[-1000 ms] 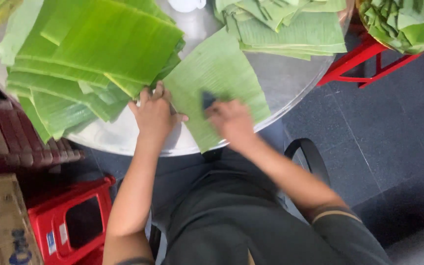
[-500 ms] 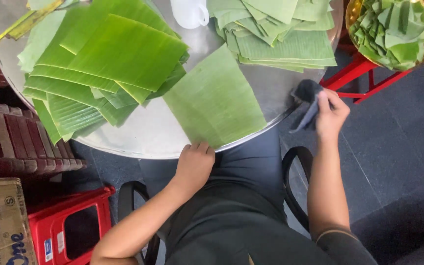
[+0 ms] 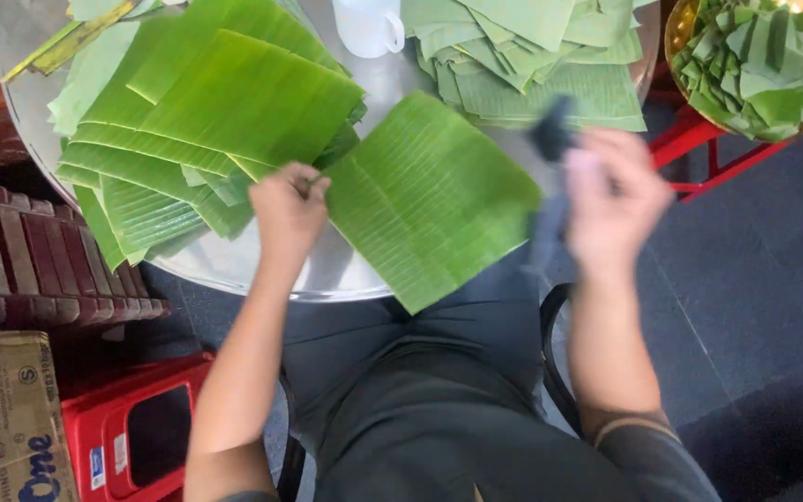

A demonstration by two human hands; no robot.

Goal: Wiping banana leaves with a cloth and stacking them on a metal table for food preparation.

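The left hand [image 3: 288, 206] sits near the middle of the frame with its fingers curled down on the left edge of a single banana leaf piece [image 3: 429, 197]. It looks like it pins the leaf so it stays flat and does not slide on the round metal table [image 3: 341, 270]. The right hand [image 3: 613, 200] is to the right of the leaf, lifted a bit and blurry. It is closed around a dark cloth [image 3: 550, 153], and part of the cloth hangs down from the hand. The cloth is just over the right edge of the leaf, which looks like a good spot for wiping it. The leaf lies between the two hands, with its near corner sticking out past the table edge toward the person's lap. To the left of the left hand is a big stack of bright green leaves [image 3: 206, 130], touching the single leaf's left side. At the top of the frame is a white cup [image 3: 369, 26]. Beside it, at the upper right of the table, is a pile of paler leaf pieces [image 3: 541, 65]. In the far upper right corner a round golden tray [image 3: 673, 42] holds small folded leaf bits and rests on a red stand [image 3: 699, 153]. At the lower left are a red plastic stool [image 3: 132, 428] and a cardboard box [image 3: 6, 409].
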